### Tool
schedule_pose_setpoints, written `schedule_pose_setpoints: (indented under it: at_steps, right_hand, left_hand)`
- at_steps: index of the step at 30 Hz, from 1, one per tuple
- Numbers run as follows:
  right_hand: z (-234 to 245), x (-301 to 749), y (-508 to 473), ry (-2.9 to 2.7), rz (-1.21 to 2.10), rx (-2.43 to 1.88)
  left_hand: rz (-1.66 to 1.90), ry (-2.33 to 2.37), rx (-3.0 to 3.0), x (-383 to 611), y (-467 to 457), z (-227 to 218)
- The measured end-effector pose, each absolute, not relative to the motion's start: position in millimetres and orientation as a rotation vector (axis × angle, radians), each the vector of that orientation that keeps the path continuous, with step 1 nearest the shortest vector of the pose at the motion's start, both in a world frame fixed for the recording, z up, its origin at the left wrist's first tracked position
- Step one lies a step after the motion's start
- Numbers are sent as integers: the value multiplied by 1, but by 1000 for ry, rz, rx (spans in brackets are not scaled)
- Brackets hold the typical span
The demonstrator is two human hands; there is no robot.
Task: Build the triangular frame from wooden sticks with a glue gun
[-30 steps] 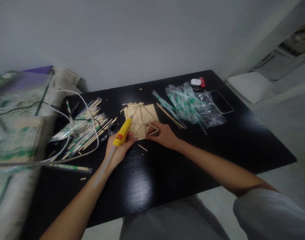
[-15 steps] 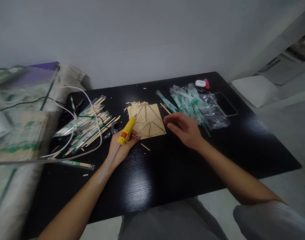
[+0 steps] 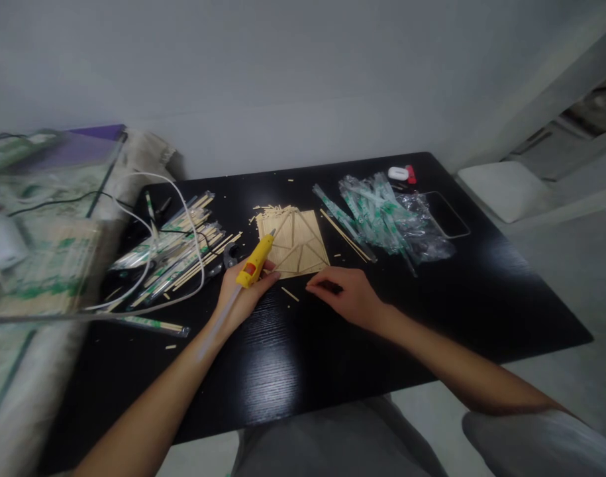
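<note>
My left hand (image 3: 243, 291) is closed around a yellow hot glue gun (image 3: 255, 262), its nozzle pointing up over a square wooden panel (image 3: 310, 232). A clear glue stick (image 3: 216, 328) sticks out of the gun's back end along my wrist. Thin strips (image 3: 299, 257) form angled lines on the panel. My left thumb touches the panel's near left corner. My right hand (image 3: 350, 295) is just below the panel's near right corner, thumb and fingers pinched together; anything between them is too small to make out. A short wooden stick (image 3: 290, 294) lies on the black table left of those fingertips.
Wrapped and loose chopsticks (image 3: 183, 245) lie on the left, crossed by a white cable (image 3: 202, 265). Small cut pieces (image 3: 270, 213) are heaped behind the panel. On the right are green-printed plastic wrappers (image 3: 377, 212), a phone (image 3: 448, 214) and a white case (image 3: 397, 173).
My right hand has moved left and nearer to me, from beside the panel's right edge to below its corner, and its fingers have closed together. The left hand keeps the glue gun nearly in place.
</note>
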State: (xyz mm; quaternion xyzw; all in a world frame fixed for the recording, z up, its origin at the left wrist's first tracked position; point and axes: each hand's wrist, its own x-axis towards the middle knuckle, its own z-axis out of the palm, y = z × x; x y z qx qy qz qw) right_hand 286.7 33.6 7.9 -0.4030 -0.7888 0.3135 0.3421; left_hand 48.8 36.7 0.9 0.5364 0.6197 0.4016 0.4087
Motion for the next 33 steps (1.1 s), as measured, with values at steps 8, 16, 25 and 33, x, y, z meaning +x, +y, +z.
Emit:
schedule_pose_setpoints:
  at_steps: [8,16,25,33]
  right_hand:
    - [0,264,30,-2250,695,-1208]
    - [-9,237,37,-2549,315,-1202]
    - [-10,231,44,-2596,271,-1294]
    - [-10,234,46,-2600,316,-1261]
  left_hand:
    - [1004,1571,1293,50,36,3]
    - [1001,1559,1319,51,36,7]
    - [953,1632,1485,34,32,12]
    - [852,1790,1722,-7,7,36]
